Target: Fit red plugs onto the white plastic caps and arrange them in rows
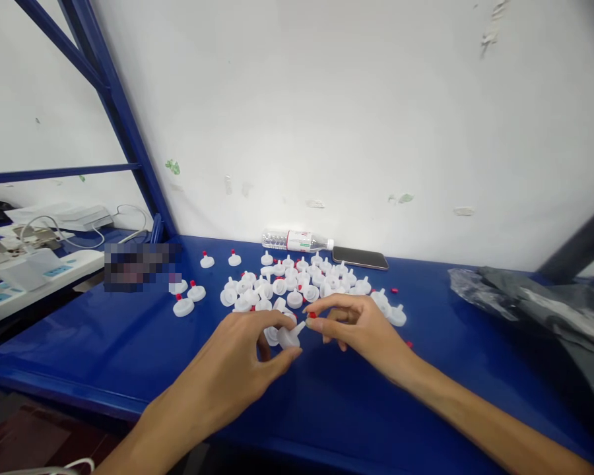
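Observation:
My left hand [257,349] is closed around a white plastic nozzle cap [289,338], tilted so its thin spout points up to the right. Pinched between the thumb and forefinger of my right hand [356,323] is a small red tip cap [312,316], close to the end of that spout; whether they touch I cannot tell. Just beyond both hands lies a pile of white nozzle caps [294,299], some upright, some on their sides, with a few red tip caps among them. Several nozzle caps with red tips [183,306] stand apart at the left.
Against the wall lie a clear plastic bottle [299,241] and a dark phone [360,258]. Grey fabric and clear plastic [525,303] are at the right. Power strips with white plugs [34,277] sit at the left, beyond a blue metal post [123,125]. A loose red tip cap [395,290] lies right of the pile.

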A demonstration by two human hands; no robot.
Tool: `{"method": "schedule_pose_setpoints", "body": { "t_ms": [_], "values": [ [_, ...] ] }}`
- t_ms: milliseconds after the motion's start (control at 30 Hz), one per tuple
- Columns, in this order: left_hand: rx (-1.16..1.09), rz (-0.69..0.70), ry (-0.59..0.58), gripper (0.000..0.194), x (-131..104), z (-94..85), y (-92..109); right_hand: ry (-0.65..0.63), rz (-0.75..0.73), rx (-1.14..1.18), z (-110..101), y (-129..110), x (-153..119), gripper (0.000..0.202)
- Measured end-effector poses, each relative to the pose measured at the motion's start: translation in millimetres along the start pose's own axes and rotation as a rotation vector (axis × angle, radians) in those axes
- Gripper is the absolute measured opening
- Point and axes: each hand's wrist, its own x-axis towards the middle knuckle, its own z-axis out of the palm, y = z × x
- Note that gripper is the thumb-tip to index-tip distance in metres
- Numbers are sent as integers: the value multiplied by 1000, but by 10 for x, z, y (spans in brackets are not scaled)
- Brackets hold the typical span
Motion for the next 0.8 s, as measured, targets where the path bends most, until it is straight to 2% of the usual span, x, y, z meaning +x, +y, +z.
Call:
{"method": "schedule_pose_setpoints", "body": {
  "t_ms": [200,367,567,700,800],
  "values": [
    [-14,18,26,26,-2,67,-24,-1,-1,83,21,28,-2,30],
    [-69,17,-13,25,8,91,-41,-31,14,52,43,10,-21,28],
    [-74,-4,-40,62,13,68,25,-55,36,31,65,8,-31,28],
    [34,109,-62,48,-17,81,38,-59,32,10,28,20,-9,31],
    [87,164,-51,45,-33,114,17,-88,43,18,6,39,7,32]
  ]
}}
